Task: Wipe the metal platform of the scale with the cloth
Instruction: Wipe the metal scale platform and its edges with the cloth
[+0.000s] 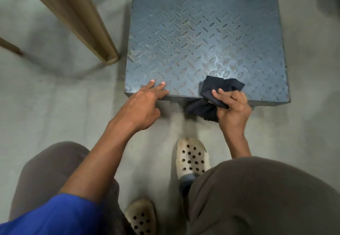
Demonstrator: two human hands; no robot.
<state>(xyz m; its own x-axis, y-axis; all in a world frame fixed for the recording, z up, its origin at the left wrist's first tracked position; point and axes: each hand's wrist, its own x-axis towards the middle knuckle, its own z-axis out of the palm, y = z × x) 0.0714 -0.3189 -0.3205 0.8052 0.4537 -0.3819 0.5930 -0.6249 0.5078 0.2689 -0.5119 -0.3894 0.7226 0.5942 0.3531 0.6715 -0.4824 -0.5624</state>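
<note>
Bunching under right grip [232, 104], cloth [217, 87] (overhanging platform [202, 32] edge).

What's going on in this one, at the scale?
A person bends over a floor scale. The right hand holds a dark cloth at the near edge of the metal platform, part of it on the plate and part hanging over the edge. The left hand rests straight fingers on the near left corner.

dull grey metal platform [202, 32] with raised tread pattern, faintly shiny; soft dark cloth [217, 89]; matt concrete floor [55, 96].
</note>
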